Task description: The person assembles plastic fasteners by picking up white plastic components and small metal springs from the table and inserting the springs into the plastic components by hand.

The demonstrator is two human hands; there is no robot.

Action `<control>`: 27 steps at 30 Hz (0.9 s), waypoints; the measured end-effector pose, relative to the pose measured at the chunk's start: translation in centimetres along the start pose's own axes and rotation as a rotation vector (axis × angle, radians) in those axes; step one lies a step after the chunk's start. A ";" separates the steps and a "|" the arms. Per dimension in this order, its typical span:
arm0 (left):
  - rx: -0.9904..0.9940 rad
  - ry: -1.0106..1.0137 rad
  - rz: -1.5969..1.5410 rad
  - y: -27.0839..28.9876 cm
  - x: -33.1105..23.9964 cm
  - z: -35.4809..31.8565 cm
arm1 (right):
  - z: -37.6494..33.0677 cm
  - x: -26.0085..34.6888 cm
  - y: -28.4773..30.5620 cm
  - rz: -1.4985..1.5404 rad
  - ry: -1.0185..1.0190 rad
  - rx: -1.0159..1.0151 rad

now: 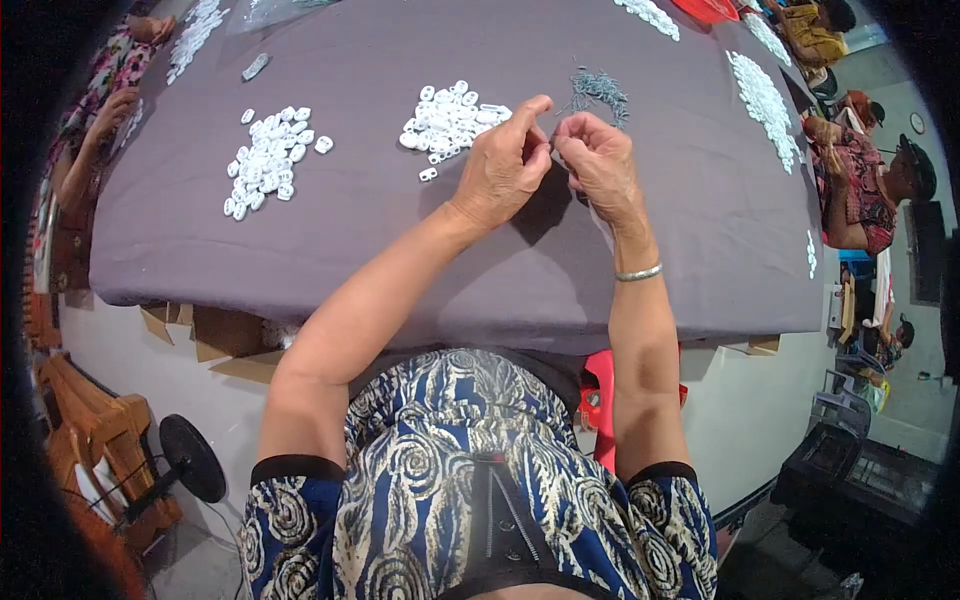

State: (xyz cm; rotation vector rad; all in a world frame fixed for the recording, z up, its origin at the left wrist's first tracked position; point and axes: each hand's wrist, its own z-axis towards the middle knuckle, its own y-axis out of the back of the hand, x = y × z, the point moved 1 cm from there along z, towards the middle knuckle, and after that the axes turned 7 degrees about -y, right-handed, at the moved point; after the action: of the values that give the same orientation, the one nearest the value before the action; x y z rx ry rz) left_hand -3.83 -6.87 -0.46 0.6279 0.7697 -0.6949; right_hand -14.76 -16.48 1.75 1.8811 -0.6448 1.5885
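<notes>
My left hand [503,165] and my right hand [603,165] meet above the cloth-covered table [400,260], their fingertips close together. The right thumb and index finger are pinched. The left hand is curled, its index finger reaching forward and its thumb bent toward the right fingertips. Whatever sits between the fingers is too small and hidden to make out. Beside my left hand lies a heap of small white plastic pieces with holes [445,118]. Just past my right hand is a small pile of thin grey nail-like pins [600,92].
Another heap of white pieces [268,160] lies to the left, near a small pale object [256,67]. More white pieces [765,105] are spread at the right, before a seated person [865,190]. Below the left table edge are open cardboard boxes [225,335]; a black fan [192,458] stands nearby.
</notes>
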 end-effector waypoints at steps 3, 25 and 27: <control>-0.007 -0.013 0.032 0.0 -0.1 -0.1 | 0.1 -0.2 0.0 0.010 -0.010 -0.002; 0.010 0.213 -0.272 0.0 0.5 0.2 | 0.0 0.1 0.1 -0.007 0.034 -0.026; -0.005 0.211 -0.255 0.1 0.4 0.2 | 0.1 -0.1 0.2 -0.041 0.059 -0.006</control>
State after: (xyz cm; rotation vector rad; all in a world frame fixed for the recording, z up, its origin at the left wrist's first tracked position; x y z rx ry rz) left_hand -3.41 -7.11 -0.64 0.6104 1.0595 -0.8682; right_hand -14.80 -16.69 1.64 1.8251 -0.5813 1.6080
